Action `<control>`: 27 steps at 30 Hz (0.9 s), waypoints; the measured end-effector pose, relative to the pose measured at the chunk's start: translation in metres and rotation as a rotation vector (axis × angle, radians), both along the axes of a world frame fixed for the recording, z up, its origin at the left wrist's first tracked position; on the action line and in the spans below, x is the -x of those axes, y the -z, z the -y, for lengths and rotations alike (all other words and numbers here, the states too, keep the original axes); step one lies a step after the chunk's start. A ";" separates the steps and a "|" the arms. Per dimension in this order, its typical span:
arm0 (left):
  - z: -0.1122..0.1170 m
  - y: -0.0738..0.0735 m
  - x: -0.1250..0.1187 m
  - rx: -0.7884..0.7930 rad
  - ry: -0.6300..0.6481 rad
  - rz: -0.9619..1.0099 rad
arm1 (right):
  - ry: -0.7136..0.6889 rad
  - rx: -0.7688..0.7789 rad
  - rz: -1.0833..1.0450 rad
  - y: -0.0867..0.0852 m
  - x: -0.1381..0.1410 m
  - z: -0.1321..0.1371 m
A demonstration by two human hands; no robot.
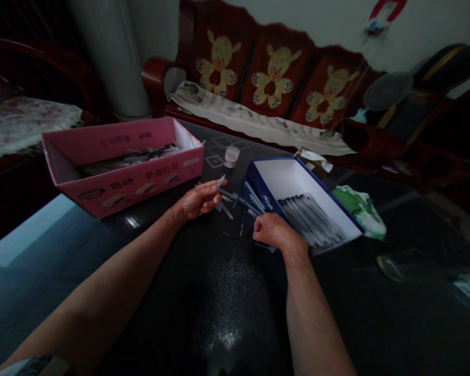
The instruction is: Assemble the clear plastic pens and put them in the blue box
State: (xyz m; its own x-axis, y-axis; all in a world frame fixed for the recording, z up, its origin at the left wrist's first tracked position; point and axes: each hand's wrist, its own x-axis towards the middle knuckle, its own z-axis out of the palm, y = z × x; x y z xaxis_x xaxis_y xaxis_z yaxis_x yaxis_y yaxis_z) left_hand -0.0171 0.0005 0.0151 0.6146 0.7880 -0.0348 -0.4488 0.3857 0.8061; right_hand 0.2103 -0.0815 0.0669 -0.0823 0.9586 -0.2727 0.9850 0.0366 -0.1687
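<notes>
My left hand (198, 201) is closed in a pinch, with a slim pale pen part (221, 181) pointing up between thumb and fingers. Beside it, several clear pen parts (226, 209) lie loose on the dark table. My right hand (276, 231) is curled shut at the near left edge of the blue box (317, 180); whatever its fingers hold is hidden. A thin dark rod (238, 238) lies on the table and reaches toward that hand. Inside the blue box, several dark pens (311, 219) lie side by side.
A pink box (152, 180) with pens or pen parts inside stands at the left. Between the boxes sits a small white tub (231, 156). A green-and-white packet (360, 209) and a tissue box (315, 161) are at the right. A wooden sofa (243, 68) stands behind the table.
</notes>
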 end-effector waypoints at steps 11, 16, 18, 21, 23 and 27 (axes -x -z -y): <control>0.006 0.002 -0.004 -0.038 0.152 -0.048 | 0.295 -0.424 -1.180 0.011 0.018 -0.025; 0.010 0.004 -0.006 -0.095 0.227 -0.141 | 0.626 -0.368 -1.745 0.029 0.040 -0.036; 0.010 0.003 -0.006 -0.120 0.247 -0.169 | 0.659 -0.311 -1.821 0.030 0.043 -0.035; 0.011 0.002 -0.007 -0.142 0.263 -0.191 | 0.653 -0.255 -1.840 0.030 0.045 -0.033; 0.011 0.001 -0.007 -0.152 0.257 -0.200 | 0.634 -0.231 -1.828 0.031 0.046 -0.033; 0.010 0.003 -0.007 -0.156 0.236 -0.207 | 0.578 -0.201 -1.789 0.035 0.047 -0.033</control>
State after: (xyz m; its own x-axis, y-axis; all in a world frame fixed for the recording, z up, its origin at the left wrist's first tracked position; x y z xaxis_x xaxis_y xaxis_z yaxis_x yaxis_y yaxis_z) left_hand -0.0099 -0.0097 0.0126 0.7729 0.6308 -0.0682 -0.1827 0.3241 0.9282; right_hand 0.1628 -0.0488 0.0317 0.1963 0.9707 -0.1382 -0.4243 -0.0430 -0.9045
